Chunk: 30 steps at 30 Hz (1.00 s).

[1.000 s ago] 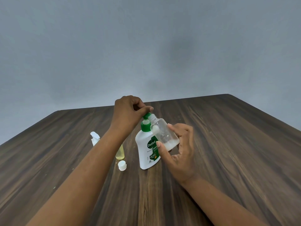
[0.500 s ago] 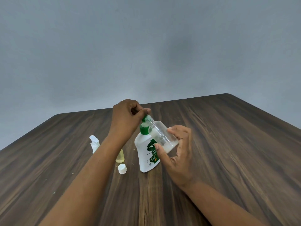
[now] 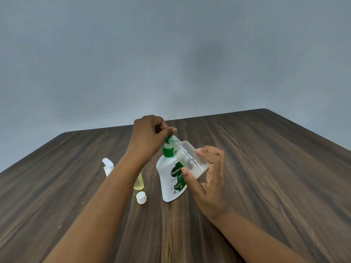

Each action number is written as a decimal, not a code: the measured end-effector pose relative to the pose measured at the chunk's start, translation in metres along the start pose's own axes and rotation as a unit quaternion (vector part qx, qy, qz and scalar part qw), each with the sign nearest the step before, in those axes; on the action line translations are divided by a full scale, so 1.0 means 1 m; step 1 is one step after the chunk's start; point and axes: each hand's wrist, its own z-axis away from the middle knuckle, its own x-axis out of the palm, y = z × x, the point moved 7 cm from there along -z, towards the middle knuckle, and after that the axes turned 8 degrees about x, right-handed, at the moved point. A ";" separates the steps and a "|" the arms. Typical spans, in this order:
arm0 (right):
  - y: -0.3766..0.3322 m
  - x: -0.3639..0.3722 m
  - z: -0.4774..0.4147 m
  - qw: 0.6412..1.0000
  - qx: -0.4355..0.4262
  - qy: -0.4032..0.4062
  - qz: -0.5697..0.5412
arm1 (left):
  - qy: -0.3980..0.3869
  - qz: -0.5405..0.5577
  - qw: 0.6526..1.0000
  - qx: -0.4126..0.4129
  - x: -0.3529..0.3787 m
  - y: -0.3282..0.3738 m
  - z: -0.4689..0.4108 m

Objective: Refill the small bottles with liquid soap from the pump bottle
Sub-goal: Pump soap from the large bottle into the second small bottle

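The left grip (image 3: 150,135) has sunk a little over the last second — its thumb has pressed the green pump head (image 3: 168,139) slightly lower toward the collar of the white plastic pump bottle (image 3: 165,168).

Wood table (image 3: 266,168) w/ pump bottle (image 3: 171,179), yellow sm. bottle (image 3: 139,182), white cap (image 3: 141,197), white sprayer top (image 3: 107,167).

The pump bottle (image 3: 170,179) is white with a green collar and label; the small bottle (image 3: 190,158) is clear, the cap (image 3: 141,197) white, and the tabletop (image 3: 266,168) dark brown woodgrain.
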 end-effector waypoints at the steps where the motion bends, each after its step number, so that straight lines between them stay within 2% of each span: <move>1: 0.000 0.000 0.001 1.000 0.001 -0.002 -0.002 | 0.002 -0.004 1.000 0.002 0.001 -0.001 0.002; 12: -0.001 0.001 0.002 1.000 -0.008 0.004 -0.011 | 0.044 0.001 0.999 0.011 -0.003 -0.002 0.010; 18: -0.001 0.000 0.001 1.000 -0.014 0.011 -0.020 | -0.021 -0.015 0.999 0.032 -0.002 0.012 -0.005; 24: 0.002 0.004 0.003 1.000 -0.005 -0.006 -0.021 | 0.006 0.014 1.000 -0.005 0.002 -0.008 0.008; 30: 0.002 0.002 0.004 0.999 -0.008 -0.001 -0.038 | 0.023 0.000 1.000 0.003 0.002 -0.003 0.010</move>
